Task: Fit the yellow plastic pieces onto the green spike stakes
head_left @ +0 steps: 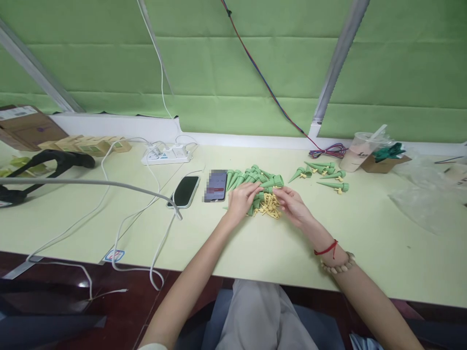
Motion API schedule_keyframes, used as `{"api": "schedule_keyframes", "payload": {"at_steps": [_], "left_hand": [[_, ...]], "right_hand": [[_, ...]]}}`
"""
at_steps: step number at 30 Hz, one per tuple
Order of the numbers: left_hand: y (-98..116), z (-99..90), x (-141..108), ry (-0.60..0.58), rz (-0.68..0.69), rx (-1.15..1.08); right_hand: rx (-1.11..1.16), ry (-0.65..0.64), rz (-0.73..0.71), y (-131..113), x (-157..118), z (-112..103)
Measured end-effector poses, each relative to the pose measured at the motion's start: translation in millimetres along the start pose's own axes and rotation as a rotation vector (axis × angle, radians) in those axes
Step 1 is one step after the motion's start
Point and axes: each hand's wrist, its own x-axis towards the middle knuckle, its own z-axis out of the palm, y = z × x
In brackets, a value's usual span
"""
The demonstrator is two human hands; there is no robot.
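Observation:
My left hand [241,198] is closed around the narrow end of a green plant-watering spike [273,182], whose ribbed wide end points right. My right hand [293,204] pinches at that wide end; a small yellow valve [275,188] shows between its fingertips, partly hidden. Under and behind both hands lies a pile of green spikes [236,178]. A heap of loose yellow valves [270,206] sits just below the held spike. To the right, several green spikes with yellow valves fitted [333,185] lie apart from the pile.
Left of the pile lie a lit phone [216,185] and a dark-screened phone [184,191]. White cables [122,223] run across the table from a power strip [168,154]. A plastic cup [357,153], a small box [383,164] and clear plastic bags [419,194] stand at right.

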Motion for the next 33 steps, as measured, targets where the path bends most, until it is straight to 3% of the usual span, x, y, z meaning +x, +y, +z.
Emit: {"api": "schedule_keyframes", "payload": {"at_steps": [3,6,13,19,21,23,26,29,33], "left_hand": [[0,1.8,-1,0.004,-0.008,0.012],[1,2.9,0,0.03,-0.064,-0.052],[0,3.5,4,0.065,-0.118,-0.231],[-1,4.9,2,0.052,-0.079,-0.225],[0,6.4,0,0.035,-0.055,-0.171],[0,7.8,-2,0.032,-0.032,-0.093],[-1,8.3,-2,0.053,-0.033,-0.05],[-2,7.3,0,0.074,-0.095,-0.144],[0,5.5,1,0.057,-0.112,-0.24]], "right_hand": [[-0.186,0.122,-0.209,3,-3,3],[-0.319,0.174,-0.325,5,-6,4],[-0.314,0.113,-0.226,2,-6,5],[-0.412,0.12,-0.308,-1,-4,-1],[-0.509,0.167,-0.436,2,-2,-5],[-0.682,0.222,-0.655,6,1,-9],[-0.87,0.228,-0.885,12,4,-12],[-0.742,0.205,-0.755,10,4,-10],[-0.423,0.012,-0.27,4,4,-6]]}}
